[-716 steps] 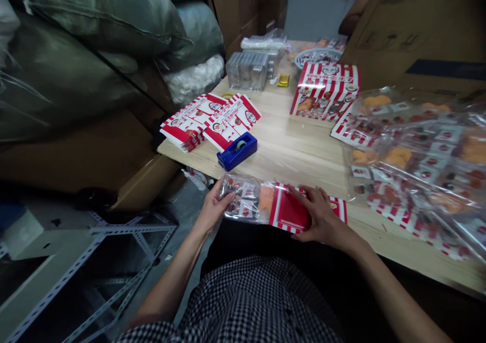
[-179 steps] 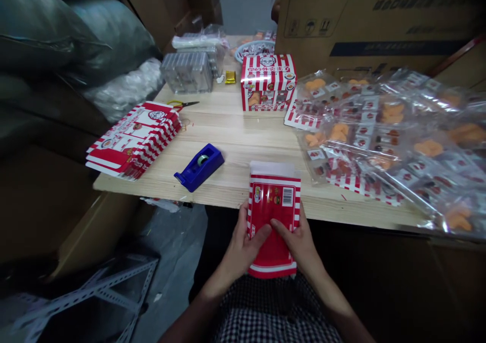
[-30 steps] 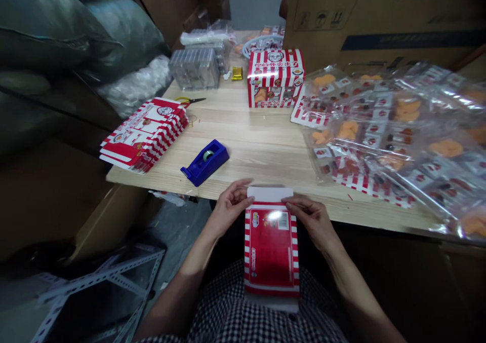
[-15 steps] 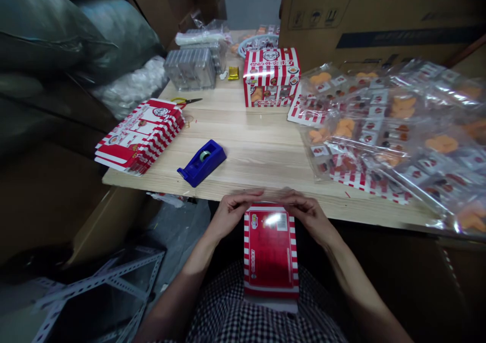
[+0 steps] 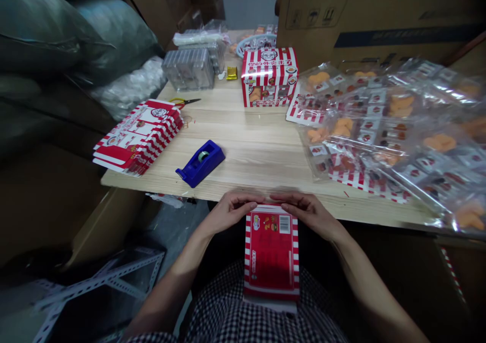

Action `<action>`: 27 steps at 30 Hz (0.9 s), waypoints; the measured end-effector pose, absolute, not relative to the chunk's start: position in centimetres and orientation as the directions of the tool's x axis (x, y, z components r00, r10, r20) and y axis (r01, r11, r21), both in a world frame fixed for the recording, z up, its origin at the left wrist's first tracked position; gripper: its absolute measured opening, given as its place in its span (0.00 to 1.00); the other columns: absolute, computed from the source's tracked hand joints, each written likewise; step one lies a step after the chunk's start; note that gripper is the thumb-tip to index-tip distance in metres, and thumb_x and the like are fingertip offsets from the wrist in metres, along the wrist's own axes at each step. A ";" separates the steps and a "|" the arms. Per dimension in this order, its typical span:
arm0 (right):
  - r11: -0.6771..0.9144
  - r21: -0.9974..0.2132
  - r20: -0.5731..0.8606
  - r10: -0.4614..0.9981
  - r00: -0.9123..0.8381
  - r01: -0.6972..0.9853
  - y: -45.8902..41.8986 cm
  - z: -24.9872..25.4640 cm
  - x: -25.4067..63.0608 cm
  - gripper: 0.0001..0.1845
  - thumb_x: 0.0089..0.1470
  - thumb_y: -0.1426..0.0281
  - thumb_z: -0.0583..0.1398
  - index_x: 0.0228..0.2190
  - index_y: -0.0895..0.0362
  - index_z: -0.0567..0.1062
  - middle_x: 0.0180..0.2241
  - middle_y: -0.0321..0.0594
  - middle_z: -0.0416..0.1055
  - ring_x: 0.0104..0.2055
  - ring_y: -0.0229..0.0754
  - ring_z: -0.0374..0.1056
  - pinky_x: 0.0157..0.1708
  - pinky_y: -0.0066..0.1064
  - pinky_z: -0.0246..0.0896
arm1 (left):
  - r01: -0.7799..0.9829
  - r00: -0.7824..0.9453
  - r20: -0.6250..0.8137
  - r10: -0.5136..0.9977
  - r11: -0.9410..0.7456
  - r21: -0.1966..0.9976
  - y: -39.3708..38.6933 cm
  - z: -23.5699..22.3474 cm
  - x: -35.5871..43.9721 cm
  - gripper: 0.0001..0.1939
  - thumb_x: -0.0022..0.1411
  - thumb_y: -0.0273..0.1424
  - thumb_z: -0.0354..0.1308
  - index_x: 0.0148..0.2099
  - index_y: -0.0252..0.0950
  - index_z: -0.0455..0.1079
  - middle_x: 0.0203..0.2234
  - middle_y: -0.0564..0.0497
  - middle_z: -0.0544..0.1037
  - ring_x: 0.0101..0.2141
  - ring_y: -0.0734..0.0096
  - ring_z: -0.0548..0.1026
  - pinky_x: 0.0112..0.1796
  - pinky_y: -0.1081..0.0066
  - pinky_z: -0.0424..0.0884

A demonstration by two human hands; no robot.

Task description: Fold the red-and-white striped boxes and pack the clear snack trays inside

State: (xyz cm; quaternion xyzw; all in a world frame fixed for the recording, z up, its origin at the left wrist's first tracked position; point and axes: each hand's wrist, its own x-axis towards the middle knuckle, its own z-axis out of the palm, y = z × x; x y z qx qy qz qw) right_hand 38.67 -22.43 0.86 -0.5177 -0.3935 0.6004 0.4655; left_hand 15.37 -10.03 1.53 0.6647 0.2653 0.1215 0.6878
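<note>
A red and white striped cardboard box (image 5: 271,257) rests on my lap, its red panel with a barcode facing up. At its far left corner my left hand (image 5: 234,208) grips the edge, thumb on top and fingers behind. My right hand (image 5: 306,210) does the same at the far right corner. The far flap is folded away, hidden behind my fingers. A pale flap (image 5: 269,303) shows at the near end, against my checked shirt. Beyond my hands, on the table, lies a blue tape dispenser (image 5: 201,163).
A stack of flat printed boxes (image 5: 138,138) lies at left, scissors (image 5: 184,101) behind it. An assembled striped box (image 5: 269,77) stands at the back. Clear plastic packs with orange pieces (image 5: 379,135) cover the right side. Clear plastic cases (image 5: 189,69) stand at back left.
Over the last second my fingers have bent the box's white far flap down, out of sight. Earlier, I held a clear pack and a red card; since then the tape dispenser has shifted.
</note>
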 end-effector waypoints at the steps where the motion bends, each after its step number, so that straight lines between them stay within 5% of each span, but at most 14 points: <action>1: -0.265 -0.953 -0.261 0.964 -0.050 -0.149 -22.3 1.0 38.7 0.16 0.57 0.58 0.66 0.46 0.45 0.82 0.49 0.38 0.80 0.50 0.46 0.75 0.53 0.42 0.68 | 0.197 0.829 -0.219 0.514 0.096 0.976 -9.9 1.6 15.5 0.18 0.66 0.38 0.61 0.55 0.38 0.78 0.51 0.43 0.81 0.50 0.57 0.79 0.51 0.61 0.74; 15: -0.338 -0.915 -0.346 0.938 -0.001 -0.223 -22.1 0.8 38.7 0.11 0.53 0.59 0.69 0.35 0.52 0.84 0.33 0.38 0.83 0.32 0.39 0.77 0.36 0.30 0.70 | 0.215 0.769 -0.334 0.545 0.272 0.938 -9.8 1.8 16.7 0.15 0.60 0.38 0.66 0.45 0.34 0.82 0.37 0.44 0.85 0.36 0.61 0.82 0.40 0.66 0.76; 27: -0.327 -0.930 -0.321 0.945 -0.064 -0.168 -22.8 0.4 39.3 0.12 0.55 0.58 0.68 0.36 0.52 0.84 0.34 0.36 0.82 0.34 0.39 0.76 0.38 0.32 0.70 | 0.288 0.794 -0.245 0.556 0.010 0.958 -10.8 1.7 16.1 0.16 0.67 0.38 0.59 0.53 0.39 0.79 0.42 0.45 0.84 0.41 0.61 0.81 0.43 0.65 0.76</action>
